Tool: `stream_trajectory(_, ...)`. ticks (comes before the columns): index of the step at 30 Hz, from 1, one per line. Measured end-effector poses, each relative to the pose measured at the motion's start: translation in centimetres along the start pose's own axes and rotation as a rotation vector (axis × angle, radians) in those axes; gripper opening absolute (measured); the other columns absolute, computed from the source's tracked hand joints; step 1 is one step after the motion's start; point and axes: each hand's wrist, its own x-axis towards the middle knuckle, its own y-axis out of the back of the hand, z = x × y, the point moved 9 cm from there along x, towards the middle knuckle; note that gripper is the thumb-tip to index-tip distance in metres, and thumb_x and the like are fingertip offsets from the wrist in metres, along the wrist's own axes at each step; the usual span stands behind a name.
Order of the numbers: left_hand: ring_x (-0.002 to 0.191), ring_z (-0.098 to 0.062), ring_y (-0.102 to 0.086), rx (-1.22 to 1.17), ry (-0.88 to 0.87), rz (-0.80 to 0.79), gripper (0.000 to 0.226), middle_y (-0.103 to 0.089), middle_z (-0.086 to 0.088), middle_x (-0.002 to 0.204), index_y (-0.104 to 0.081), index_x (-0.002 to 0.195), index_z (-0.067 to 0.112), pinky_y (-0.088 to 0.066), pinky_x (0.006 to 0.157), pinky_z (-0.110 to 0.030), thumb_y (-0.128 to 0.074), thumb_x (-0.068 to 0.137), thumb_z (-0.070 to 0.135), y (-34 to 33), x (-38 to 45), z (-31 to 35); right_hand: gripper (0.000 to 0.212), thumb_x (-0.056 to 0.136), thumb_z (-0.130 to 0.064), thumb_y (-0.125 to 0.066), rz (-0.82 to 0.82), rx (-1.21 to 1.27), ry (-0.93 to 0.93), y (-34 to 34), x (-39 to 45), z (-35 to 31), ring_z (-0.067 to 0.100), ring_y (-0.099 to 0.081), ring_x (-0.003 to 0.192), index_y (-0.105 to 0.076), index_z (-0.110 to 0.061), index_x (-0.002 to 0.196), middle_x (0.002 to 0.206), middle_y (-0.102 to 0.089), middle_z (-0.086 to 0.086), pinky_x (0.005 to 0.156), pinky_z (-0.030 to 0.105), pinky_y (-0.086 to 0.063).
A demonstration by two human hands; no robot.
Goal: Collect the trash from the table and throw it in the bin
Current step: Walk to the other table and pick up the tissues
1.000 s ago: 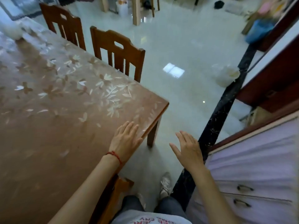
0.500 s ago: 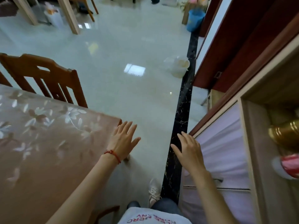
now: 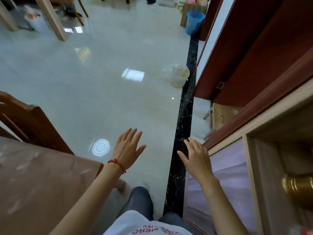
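Observation:
My left hand (image 3: 127,149), with a red cord at the wrist, hovers over the pale tiled floor just past the corner of the brown flowered table (image 3: 42,180); its fingers are spread and it holds nothing. My right hand (image 3: 196,157) is open too, raised beside the lilac cabinet front (image 3: 227,175). A cream bucket lined with a clear plastic bag (image 3: 178,76) stands on the floor ahead by the black marble strip. A blue bin (image 3: 194,22) stands farther off by the wall. No trash shows on the visible table corner.
A wooden chair (image 3: 25,122) stands at the table's far side on the left. Dark red doors (image 3: 254,53) and a cabinet with a brass vessel (image 3: 299,190) line the right. A white bin (image 3: 36,22) and wooden legs stand at the far left.
The view has swung right, away from the table toward the floor and cabinets. My left hand has left the table's edge and now hangs over the floor; both hands stay empty.

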Motion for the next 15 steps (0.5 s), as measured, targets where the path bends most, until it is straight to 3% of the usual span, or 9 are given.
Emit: stream_trajectory(15, 0.136, -0.033, -0.030, -0.046, 0.034, -0.052, 0.054, -0.042, -0.017, 0.142, -0.041, 0.133, 0.008, -0.026, 0.111, -0.045, -0.052, 0.089, 0.037, 0.8, 24.4, -6.6, 0.056, 0.093, -0.044, -0.042, 0.003, -0.007, -0.032, 2.3, 25.3, 0.8, 0.021, -0.025, 0.138, -0.035, -0.013, 0.139, 0.148, -0.035, 0.007, 0.111, 0.036, -0.019)
